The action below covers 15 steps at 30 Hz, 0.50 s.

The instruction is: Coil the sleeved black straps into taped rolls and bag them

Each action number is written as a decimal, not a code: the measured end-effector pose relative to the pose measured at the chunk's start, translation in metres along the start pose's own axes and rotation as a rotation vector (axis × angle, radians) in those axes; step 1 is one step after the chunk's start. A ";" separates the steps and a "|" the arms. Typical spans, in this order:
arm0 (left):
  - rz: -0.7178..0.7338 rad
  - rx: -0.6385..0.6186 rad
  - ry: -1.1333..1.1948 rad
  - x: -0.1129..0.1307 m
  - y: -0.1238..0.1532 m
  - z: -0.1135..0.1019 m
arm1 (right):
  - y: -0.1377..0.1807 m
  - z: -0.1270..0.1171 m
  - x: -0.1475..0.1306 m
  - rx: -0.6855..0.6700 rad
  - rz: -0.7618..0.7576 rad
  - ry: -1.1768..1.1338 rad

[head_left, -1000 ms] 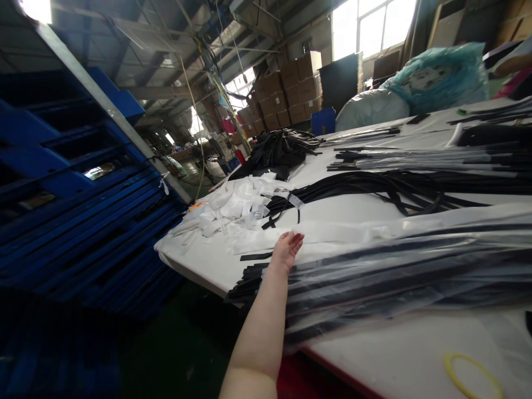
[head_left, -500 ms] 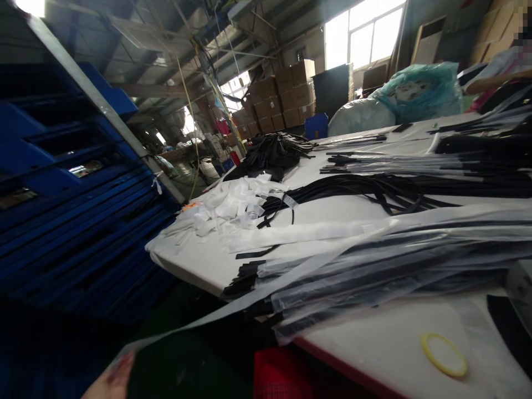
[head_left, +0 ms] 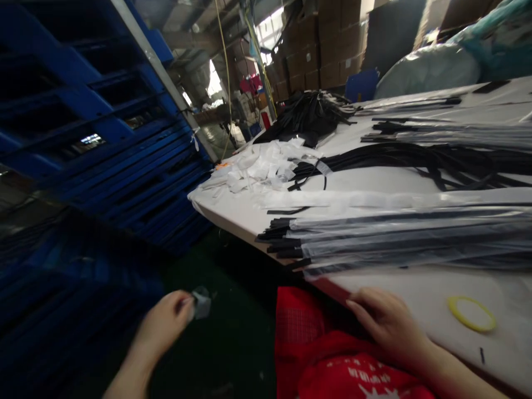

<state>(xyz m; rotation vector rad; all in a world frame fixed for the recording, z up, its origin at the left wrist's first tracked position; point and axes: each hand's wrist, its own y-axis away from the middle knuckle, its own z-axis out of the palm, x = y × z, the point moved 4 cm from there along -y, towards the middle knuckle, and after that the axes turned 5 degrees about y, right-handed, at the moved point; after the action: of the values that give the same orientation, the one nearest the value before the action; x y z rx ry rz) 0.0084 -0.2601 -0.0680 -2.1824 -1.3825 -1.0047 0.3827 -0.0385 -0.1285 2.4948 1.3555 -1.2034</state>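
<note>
My left hand (head_left: 164,324) hangs over the dark floor to the left of the table, fingers closed on a small crumpled clear plastic scrap (head_left: 201,303). My right hand (head_left: 384,321) rests at the near edge of the white table (head_left: 415,288), fingers curled over the edge, holding nothing I can see. Just beyond it lies a stack of black strips in clear plastic sleeves (head_left: 394,238). A yellow ring (head_left: 471,313) lies on the table to the right of that hand.
Red cloth (head_left: 328,360) lies below my right hand. Loose white pieces (head_left: 261,166) and a black cord bundle (head_left: 415,160) lie farther back, with a black pile (head_left: 310,116) behind. Blue pallets (head_left: 83,138) stand stacked at left. Cardboard boxes (head_left: 316,61) and bagged bundles (head_left: 428,69) fill the back.
My left arm has drawn back from the table, pulling off a plastic sleeve, and now holds a crumpled scrap low over the floor. My right hand has come to the table edge. The view has tilted down.
</note>
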 end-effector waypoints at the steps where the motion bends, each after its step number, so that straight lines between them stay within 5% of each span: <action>1: 0.100 -0.209 -0.146 0.008 0.015 0.020 | -0.010 0.013 -0.009 -0.105 -0.009 -0.047; 4: 0.430 -0.646 -0.299 0.042 0.060 0.096 | -0.022 0.053 -0.020 -0.336 0.034 -0.218; 8: 0.558 -0.845 -0.189 0.078 0.089 0.170 | -0.011 0.098 -0.018 -0.524 0.147 -0.493; 15: 0.613 -0.898 -0.116 0.102 0.082 0.187 | 0.006 0.123 -0.007 -0.500 0.346 -0.771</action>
<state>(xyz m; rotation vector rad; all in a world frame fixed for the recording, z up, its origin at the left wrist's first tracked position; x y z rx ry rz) 0.1776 -0.1146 -0.1147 -3.0225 -0.1721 -1.3996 0.3104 -0.0953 -0.2112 1.5718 0.8316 -1.3196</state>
